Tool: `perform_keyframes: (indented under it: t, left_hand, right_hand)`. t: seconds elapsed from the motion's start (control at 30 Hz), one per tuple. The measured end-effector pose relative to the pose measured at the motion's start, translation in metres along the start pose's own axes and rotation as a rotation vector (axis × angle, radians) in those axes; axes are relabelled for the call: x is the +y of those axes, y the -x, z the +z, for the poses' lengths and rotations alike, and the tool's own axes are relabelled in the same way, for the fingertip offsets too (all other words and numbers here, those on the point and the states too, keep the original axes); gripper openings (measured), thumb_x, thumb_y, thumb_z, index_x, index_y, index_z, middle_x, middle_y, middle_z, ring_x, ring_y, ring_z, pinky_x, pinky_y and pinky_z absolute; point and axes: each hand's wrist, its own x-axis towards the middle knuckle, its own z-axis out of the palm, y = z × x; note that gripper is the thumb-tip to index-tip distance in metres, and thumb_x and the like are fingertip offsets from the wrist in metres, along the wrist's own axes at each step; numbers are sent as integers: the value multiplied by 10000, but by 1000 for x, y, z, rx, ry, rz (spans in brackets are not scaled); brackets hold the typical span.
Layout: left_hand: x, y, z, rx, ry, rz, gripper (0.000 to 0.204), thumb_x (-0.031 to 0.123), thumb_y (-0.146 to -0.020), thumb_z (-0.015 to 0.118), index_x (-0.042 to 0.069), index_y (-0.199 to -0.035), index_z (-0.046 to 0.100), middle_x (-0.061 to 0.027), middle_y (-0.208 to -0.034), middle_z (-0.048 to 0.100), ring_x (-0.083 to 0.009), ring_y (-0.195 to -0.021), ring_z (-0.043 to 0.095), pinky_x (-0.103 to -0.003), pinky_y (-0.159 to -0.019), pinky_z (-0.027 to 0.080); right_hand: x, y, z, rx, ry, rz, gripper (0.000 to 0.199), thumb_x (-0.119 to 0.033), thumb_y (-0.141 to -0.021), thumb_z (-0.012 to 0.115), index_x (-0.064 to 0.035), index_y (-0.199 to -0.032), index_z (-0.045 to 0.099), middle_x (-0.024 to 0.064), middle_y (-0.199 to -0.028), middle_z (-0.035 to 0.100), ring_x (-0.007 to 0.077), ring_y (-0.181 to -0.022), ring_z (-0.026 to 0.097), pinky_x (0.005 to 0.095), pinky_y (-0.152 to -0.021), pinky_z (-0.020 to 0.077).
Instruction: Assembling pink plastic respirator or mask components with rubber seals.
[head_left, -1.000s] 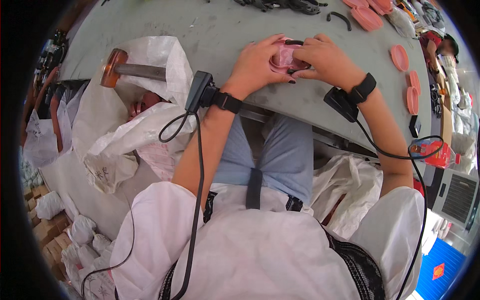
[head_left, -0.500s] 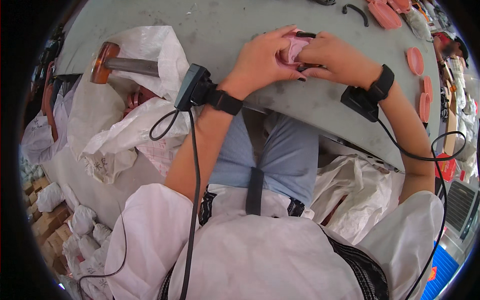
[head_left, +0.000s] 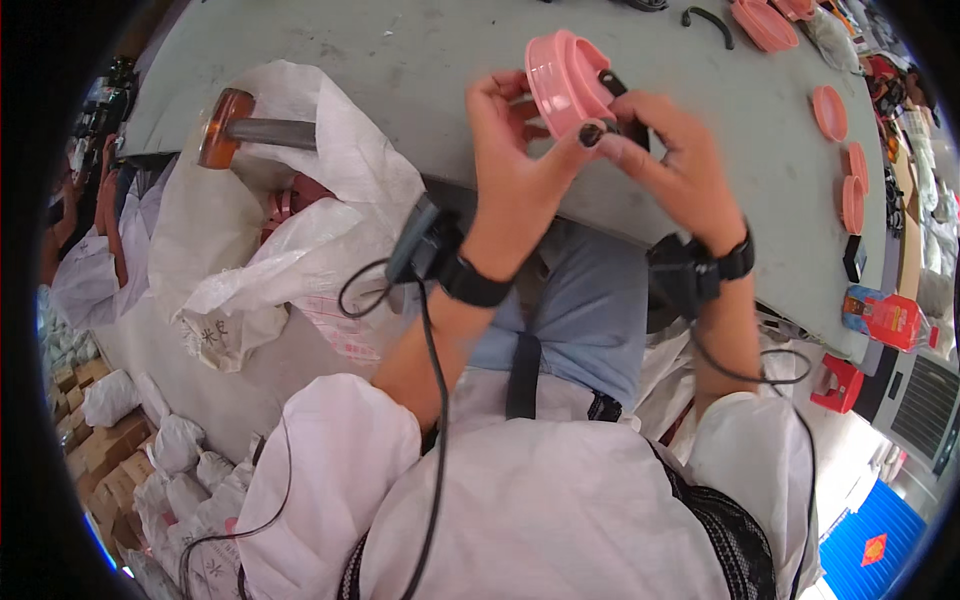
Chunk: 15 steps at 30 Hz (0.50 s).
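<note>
A glossy pink rounded plastic piece (head_left: 562, 88) is tilted up above the grey table. My left hand (head_left: 520, 160) is closed on it, thumb pressed against its near side. My right hand (head_left: 680, 155) pinches a black curved handle (head_left: 638, 132) at the right side of the pink piece. Fingers hide part of where the two meet, so I cannot tell whether they are joined. Both hands are a little blurred.
An amber-headed mallet (head_left: 226, 128) lies on a white woven sack (head_left: 345, 150) with pink pieces (head_left: 290, 205) inside. More pink pieces (head_left: 830, 112) stand along the table's right edge. A loose black handle (head_left: 710, 25) lies at the back. A red-labelled bottle (head_left: 895, 320) stands at right.
The pink piece has been raised and turned, so its outer side shows. My right hand has drawn slightly left and down, and both forearms have come closer together.
</note>
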Motion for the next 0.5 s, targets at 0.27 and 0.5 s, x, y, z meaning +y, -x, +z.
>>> perform_keyframes:
  t: [0.27,0.5]
  left_hand:
    - [36,36,3,34,74,-197,317,316,-946,541,3,-974,582,10,-827,576,-43,-715,478,-202,-628,405]
    - [62,53,-4,41,9,-86,313,290,-870,655,-3,-957,586,-1,-854,598,-54,-756,525,-215,-670,445]
  right_hand:
    - [-40,26,74,404,-282,153,194,-237,-809,642,-63,-847,566,40,-655,487,202,-639,389,314,-679,337]
    - [-67,34,74,407,-358,43,199,-264,-833,613,-80,-820,538,31,-715,483,199,-673,425,340,-758,280]
